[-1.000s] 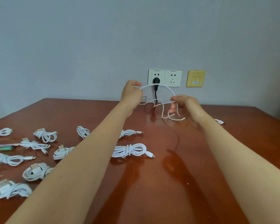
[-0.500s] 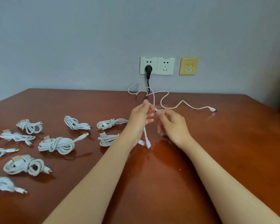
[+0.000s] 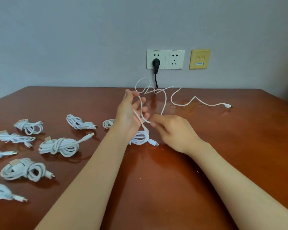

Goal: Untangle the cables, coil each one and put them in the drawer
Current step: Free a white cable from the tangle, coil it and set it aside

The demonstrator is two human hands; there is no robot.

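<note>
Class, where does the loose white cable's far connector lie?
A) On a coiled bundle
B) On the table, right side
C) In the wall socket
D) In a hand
B: the thin white loose cable trails right and its white connector lies on the reddish-brown wooden table.

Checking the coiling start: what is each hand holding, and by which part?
Both hold the loose white cable: left hand grips near one end, right hand pinches the bend just beside.
</note>
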